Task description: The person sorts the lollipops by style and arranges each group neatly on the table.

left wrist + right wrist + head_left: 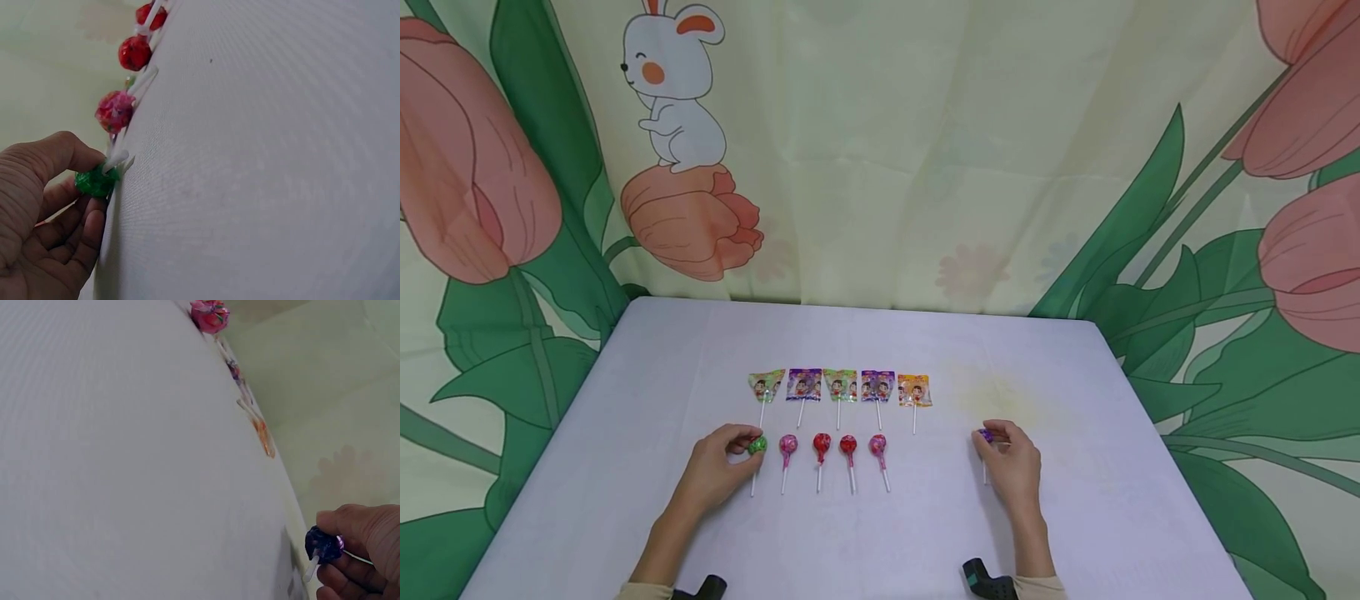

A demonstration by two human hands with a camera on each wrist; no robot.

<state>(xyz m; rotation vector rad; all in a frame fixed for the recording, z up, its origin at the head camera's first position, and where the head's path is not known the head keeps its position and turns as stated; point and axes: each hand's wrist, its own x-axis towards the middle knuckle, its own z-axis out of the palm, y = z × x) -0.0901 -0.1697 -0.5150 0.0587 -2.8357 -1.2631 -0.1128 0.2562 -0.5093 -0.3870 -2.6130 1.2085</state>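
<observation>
At the left end of the front row, my left hand (pixel 718 467) pinches a green-wrapped lollipop (pixel 97 181) by its round head, its stick pointing toward the front. Beside it lies a pink lollipop (pixel 787 444), followed by red lollipops (pixel 822 442) and another pink lollipop (pixel 877 445) at the row's right end. Off to the right, my right hand (pixel 1017 465) holds a purple-blue lollipop (pixel 324 545) between thumb and fingers, with its white stick hanging down. In the right wrist view that lollipop looks apart from the row.
Behind the front row lie several flat-packed lollipops: green packets (pixel 840 385), purple packets (pixel 803 384) and an orange packet (pixel 914 390), sticks toward me. All rest on a white-covered table (pixel 925 533). A printed curtain (pixel 880 167) hangs along the table's far edge.
</observation>
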